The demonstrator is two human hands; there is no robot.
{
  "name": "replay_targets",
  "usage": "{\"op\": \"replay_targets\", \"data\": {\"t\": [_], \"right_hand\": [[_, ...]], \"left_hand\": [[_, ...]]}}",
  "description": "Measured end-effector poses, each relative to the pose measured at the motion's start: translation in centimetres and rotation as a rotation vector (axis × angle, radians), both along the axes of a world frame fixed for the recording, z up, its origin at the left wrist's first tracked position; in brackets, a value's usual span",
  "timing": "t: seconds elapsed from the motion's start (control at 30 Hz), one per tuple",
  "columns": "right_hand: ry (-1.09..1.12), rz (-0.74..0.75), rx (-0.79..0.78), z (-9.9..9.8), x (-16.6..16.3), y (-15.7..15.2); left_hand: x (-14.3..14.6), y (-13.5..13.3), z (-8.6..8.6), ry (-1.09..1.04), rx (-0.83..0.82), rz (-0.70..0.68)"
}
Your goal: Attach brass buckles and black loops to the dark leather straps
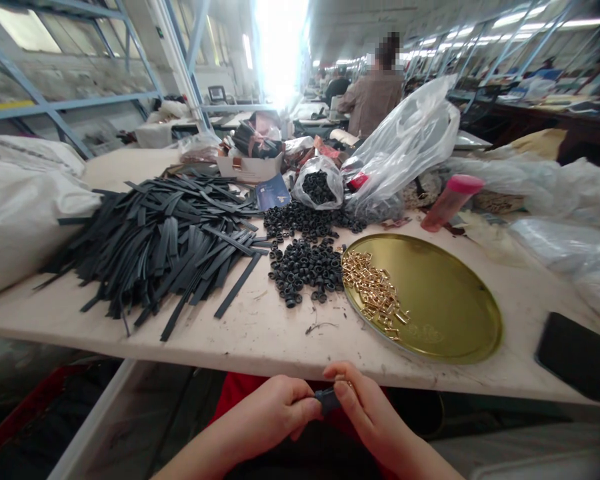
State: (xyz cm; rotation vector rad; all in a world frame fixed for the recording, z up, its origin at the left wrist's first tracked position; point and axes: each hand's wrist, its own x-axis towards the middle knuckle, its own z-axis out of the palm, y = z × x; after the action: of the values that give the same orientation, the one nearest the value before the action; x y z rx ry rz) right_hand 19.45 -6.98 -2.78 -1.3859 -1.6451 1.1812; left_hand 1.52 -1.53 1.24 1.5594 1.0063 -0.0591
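Observation:
Just off the table's front edge, my left hand [285, 408] pinches one end of a short dark strap [328, 399]. My right hand [361, 403] has its fingers closed round the other end, which they mostly hide. A small metallic glint shows by the right fingertips, too small to name. Beyond the hands, small black loops [307, 267] lie in a heap on the table. A pile of long dark strips [165, 240] spreads to their left. On the right, a gold round tray [445, 300] bears many gold buckles [373, 283] along its left side.
A pink-lidded container [453, 203] stands tilted behind the tray. A black phone-like slab [573, 353] lies at the right edge. Clear plastic bags [410, 140] and an open bag of black loops [320, 189] sit at the back. A white sack [27, 207] fills the left; a person [377, 93] is farther off.

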Motion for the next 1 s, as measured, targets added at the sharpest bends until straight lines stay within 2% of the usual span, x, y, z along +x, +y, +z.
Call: {"op": "replay_targets", "data": {"t": [0.13, 0.23, 0.33, 0.5, 0.63, 0.77, 0.9, 1.0], "right_hand": [[-0.038, 0.016, 0.079, 0.0, -0.2, 0.2], [-0.071, 0.028, 0.136, 0.3, -0.3, 0.7], [-0.053, 0.031, 0.098, 0.4, -0.3, 1.4], [0.043, -0.033, 0.016, 0.0, -0.6, 2.4], [0.045, -0.043, 0.013, -0.6, -0.5, 2.7], [-0.038, 0.015, 0.05, -0.9, 0.0, 3.1], [-0.014, 0.084, 0.073, -0.9, -0.3, 3.7], [0.039, 0.037, 0.041, -1.3, -0.9, 4.6]], "left_hand": [[-0.1, 0.3, 0.1, -0.001, 0.03, -0.004], [0.4, 0.7, 0.6, -0.02, -0.022, 0.007], [0.7, 1.4, 1.3, -0.044, -0.097, -0.004], [0.2, 2.9, 2.1, -0.085, -0.123, -0.067], [0.3, 3.5, 1.0, -0.1, -0.205, -0.015], [0.7, 3.5, -0.5, -0.122, -0.242, 0.054], [1.3, 3.5, -1.2, -0.104, -0.172, 0.025], [1.8, 3.9, -1.2, -0.076, -0.081, -0.004]]}}
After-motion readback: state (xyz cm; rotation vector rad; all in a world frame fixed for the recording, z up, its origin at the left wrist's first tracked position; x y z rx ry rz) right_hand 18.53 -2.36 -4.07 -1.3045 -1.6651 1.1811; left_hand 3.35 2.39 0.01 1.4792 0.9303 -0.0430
